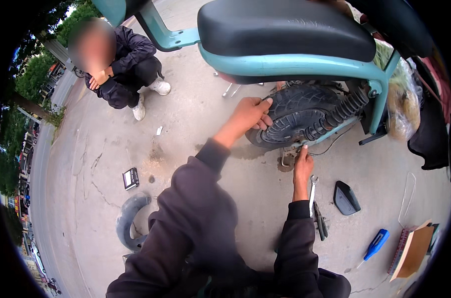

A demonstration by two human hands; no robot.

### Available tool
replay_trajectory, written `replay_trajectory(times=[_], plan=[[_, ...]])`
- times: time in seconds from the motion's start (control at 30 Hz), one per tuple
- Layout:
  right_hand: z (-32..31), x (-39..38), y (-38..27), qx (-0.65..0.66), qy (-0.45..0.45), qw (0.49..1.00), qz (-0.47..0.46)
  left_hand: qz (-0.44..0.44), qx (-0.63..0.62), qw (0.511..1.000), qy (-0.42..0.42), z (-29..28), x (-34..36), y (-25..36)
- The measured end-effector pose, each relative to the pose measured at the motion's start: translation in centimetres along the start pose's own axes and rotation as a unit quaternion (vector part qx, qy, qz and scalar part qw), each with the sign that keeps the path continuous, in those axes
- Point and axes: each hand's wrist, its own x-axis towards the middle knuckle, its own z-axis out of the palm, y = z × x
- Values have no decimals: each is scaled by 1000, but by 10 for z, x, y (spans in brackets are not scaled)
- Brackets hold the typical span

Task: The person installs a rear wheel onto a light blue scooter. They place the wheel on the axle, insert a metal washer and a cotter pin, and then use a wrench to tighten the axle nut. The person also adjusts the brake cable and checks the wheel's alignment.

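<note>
A black rear wheel (pixel 312 98) with a treaded tire sits under the seat of a teal scooter (pixel 285 62). My left hand (pixel 251 115) is closed on the tire's left edge, thumb on top and fingers curled. Lower and to the right, my right hand (pixel 303 166) reaches up to the hub end, below the black coil shock absorber (pixel 340 115). Its fingers are curled with the thumb near the axle; whatever they pinch is too small to make out. Close to my right wrist lie a combination wrench (pixel 313 187) and dark-handled pliers (pixel 320 223) on the ground.
A black plastic cover (pixel 345 198), a blue-handled screwdriver (pixel 376 244) and a cardboard box (pixel 412 250) lie at right. To the left are a curved dark fender piece (pixel 127 219) and a small box (pixel 130 179). Another person (pixel 131 62) squats at upper left. Bags (pixel 407 107) hang by the scooter.
</note>
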Motion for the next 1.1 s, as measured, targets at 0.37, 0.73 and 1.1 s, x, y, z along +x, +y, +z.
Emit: replay_trajectory(times=[0.37, 0.73, 1.1], plan=[[0, -1, -7, 131, -51, 988, 60, 72, 118, 988, 71, -3, 14, -23], [-4, -18, -48, 122, -62, 987, 88, 108, 175, 973, 102, 5, 13, -23], [-6, -7, -20, 65, -60, 993, 76, 116, 205, 963, 131, 9, 11, -26]])
